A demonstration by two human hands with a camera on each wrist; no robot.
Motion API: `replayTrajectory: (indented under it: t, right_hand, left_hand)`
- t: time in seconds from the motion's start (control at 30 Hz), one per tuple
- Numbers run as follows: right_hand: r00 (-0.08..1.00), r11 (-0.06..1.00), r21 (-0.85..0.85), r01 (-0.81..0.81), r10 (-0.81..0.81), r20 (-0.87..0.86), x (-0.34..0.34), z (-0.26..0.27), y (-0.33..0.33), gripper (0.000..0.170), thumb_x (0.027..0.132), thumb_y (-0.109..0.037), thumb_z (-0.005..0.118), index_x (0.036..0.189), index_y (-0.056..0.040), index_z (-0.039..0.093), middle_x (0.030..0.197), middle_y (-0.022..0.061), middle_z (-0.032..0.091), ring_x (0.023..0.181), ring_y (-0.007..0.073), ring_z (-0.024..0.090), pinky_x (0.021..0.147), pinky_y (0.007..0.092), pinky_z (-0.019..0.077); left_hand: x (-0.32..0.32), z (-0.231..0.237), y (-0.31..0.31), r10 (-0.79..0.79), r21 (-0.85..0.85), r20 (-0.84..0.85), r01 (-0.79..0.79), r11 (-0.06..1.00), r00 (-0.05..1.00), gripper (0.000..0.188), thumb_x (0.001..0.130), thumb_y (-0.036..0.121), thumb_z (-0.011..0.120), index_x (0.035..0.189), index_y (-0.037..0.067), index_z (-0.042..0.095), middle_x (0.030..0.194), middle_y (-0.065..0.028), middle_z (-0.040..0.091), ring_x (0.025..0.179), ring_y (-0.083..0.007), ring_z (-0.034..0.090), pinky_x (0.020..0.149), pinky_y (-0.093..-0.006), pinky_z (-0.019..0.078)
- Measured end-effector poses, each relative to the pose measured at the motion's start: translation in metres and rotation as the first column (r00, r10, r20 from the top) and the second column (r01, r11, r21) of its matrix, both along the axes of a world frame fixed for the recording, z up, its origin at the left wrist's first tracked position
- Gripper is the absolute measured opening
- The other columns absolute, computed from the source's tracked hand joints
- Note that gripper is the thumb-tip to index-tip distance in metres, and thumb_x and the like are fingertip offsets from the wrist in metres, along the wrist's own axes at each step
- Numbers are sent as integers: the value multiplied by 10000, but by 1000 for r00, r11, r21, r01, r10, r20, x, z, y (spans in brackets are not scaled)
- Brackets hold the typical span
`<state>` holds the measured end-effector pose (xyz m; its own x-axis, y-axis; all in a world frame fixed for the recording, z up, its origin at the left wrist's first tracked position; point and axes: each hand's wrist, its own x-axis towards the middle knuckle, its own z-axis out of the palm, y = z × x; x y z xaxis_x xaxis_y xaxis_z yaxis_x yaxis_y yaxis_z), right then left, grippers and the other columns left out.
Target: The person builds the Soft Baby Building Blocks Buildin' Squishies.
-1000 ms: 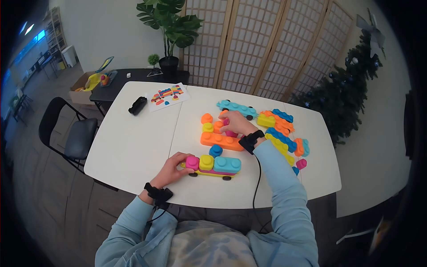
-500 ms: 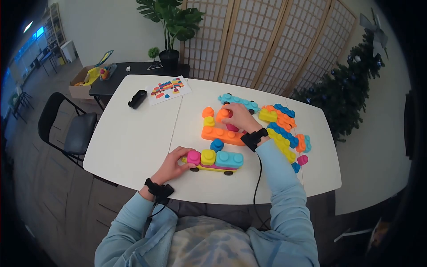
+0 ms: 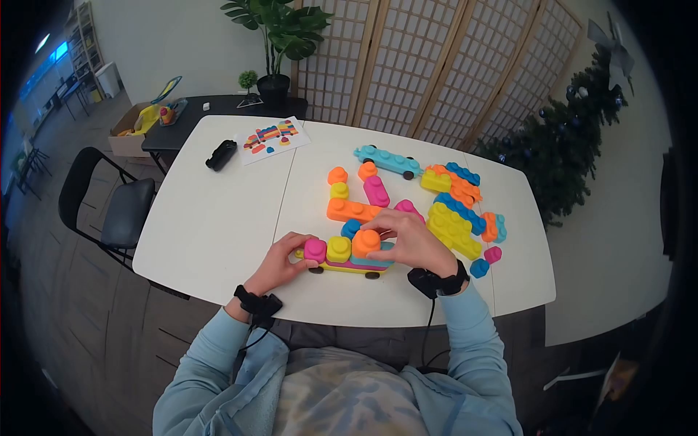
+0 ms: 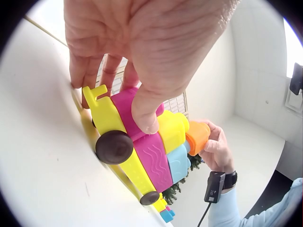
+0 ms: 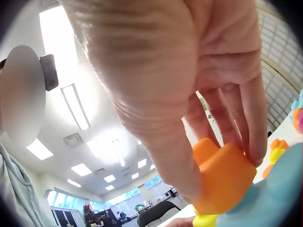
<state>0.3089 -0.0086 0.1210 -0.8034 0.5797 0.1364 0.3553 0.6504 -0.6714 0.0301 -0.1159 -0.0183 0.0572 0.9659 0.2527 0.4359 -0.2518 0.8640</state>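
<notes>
A toy car built of chunky blocks on a yellow wheeled base (image 4: 105, 116) stands near the front of the table. Along its top sit a magenta block (image 3: 315, 250), a yellow block (image 3: 339, 249) and a light blue block (image 4: 178, 163). My left hand (image 3: 280, 263) grips the car's left end, thumb on the magenta part. Pinched between the thumb and fingers of my right hand (image 3: 422, 245) is an orange block (image 3: 366, 243), right at the top of the light blue block. A dark blue block (image 3: 350, 228) lies just behind the car.
Behind the car lie a long orange block (image 3: 352, 211) and a magenta block (image 3: 376, 190). A light blue wheeled base (image 3: 389, 160) stands farther back, with yellow blocks (image 3: 452, 231) to the right. A picture sheet (image 3: 273, 140) and a black object (image 3: 222, 155) lie back left.
My right hand has picked up the orange block from behind the long orange block and brought it forward over the car's right part. The left hand keeps its grip on the car.
</notes>
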Motion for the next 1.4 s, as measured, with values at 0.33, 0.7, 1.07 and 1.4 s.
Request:
replayTrajectory:
  t: [0.33,0.7,1.07,1.4]
  right_hand:
    - [997,995,99,-13,5,81,0,-5,-1,416,802,-239,858,1126,-8,734,1029,120,678,971,287,660,854,367,549]
    - [995,999,24,-28,25,101,0,-12,6,447,799,-260,869,1129,-4,710,1072,124,670,1006,285,652,856,369,547]
    - [976,995,5,-96,93,196,3,11,51,433,799,-191,879,1154,5,729,1060,87,697,971,233,680,902,337,567]
    - [903,905,167,392,-413,119,-26,-69,173,459,821,-291,828,1167,-8,723,1139,149,702,1081,334,652,975,434,530]
  left_hand:
    - [0,4,-1,-9,-20,17,9,1000,1000,504,854,197,850,1298,52,663,1222,-121,673,1121,-289,666,993,-364,522]
    - [0,8,-1,-2,-47,3,2,999,1000,504,849,189,851,1295,49,664,1221,-124,670,1118,-291,665,982,-365,525]
    - [-2,8,-1,-11,-57,-1,11,998,1000,513,857,200,847,1309,51,653,1186,-123,660,1093,-283,663,967,-363,528]
    - [-5,-3,1,-41,-104,51,47,994,998,512,874,165,837,1327,32,638,1248,-99,632,1148,-239,641,1010,-342,512]
